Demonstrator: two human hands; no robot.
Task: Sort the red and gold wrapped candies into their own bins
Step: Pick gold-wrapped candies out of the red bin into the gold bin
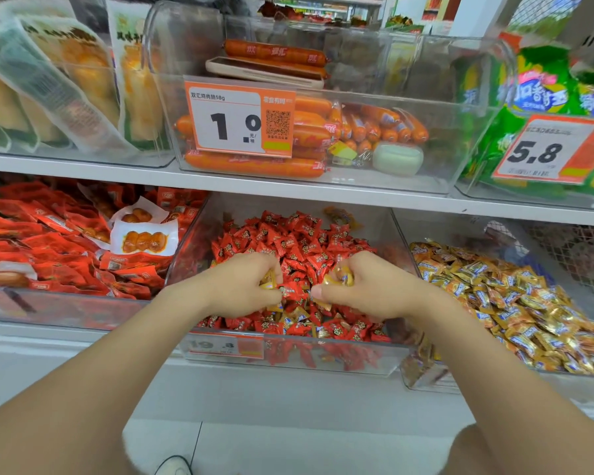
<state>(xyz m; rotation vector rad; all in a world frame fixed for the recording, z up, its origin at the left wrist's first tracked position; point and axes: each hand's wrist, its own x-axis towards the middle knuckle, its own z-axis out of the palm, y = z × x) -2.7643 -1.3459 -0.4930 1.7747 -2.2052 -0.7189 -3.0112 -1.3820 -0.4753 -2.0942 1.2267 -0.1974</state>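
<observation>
Three clear bins sit side by side on the lower shelf (254, 392). The left bin (48, 311) holds red snack packets (48, 241). The middle bin (400, 241) is heaped with red candies (299, 241), and stray gold candies (299, 317) lie at mixed angles along its front edge. Just above that front edge, the left hand (244, 286) curls its fingers round a gold candy (268, 281). The right hand (360, 289) pinches a second gold candy (340, 278). Both are crumpled in the fingers, so their long axes cannot be told. The right bin (460, 231) holds the gold candy pile (511, 303), its wrappers pointing every way.
</observation>
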